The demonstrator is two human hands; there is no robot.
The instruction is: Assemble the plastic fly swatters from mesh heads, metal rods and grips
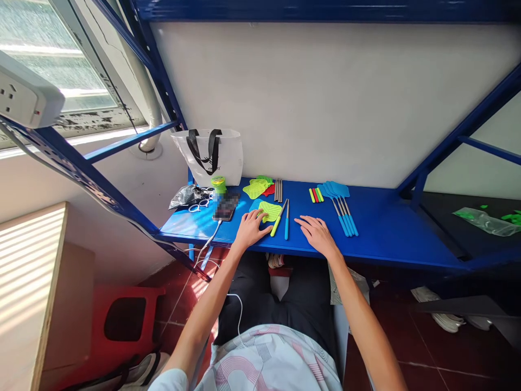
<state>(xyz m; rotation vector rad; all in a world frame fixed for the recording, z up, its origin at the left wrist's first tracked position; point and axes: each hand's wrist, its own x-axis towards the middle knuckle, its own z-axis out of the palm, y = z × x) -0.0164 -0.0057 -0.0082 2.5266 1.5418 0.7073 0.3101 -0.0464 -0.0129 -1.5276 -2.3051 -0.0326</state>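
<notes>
My left hand (pixel 253 228) rests at the table's front edge with its fingers spread, beside a yellow-green swatter head (pixel 270 212) and a blue one partly behind it. A green-handled metal rod (pixel 279 218) and a blue-handled rod (pixel 287 220) lie just right of that hand. My right hand (pixel 317 232) lies flat, fingers apart, holding nothing. To its right are several blue swatters (pixel 340 206) with metal shafts. Short green and red handle pieces (pixel 316 195) lie behind it. Farther back are green and red swatter heads (pixel 256 188) and several bare metal rods (pixel 278 190).
The blue table (pixel 378 222) stands against a wall. At its left are a white bag (pixel 222 157), a phone (pixel 226 207) with a cable, a green-lidded container (pixel 218 185), scissors (pixel 199 206) and a dark plastic bag (pixel 185 196). Blue frame posts flank it.
</notes>
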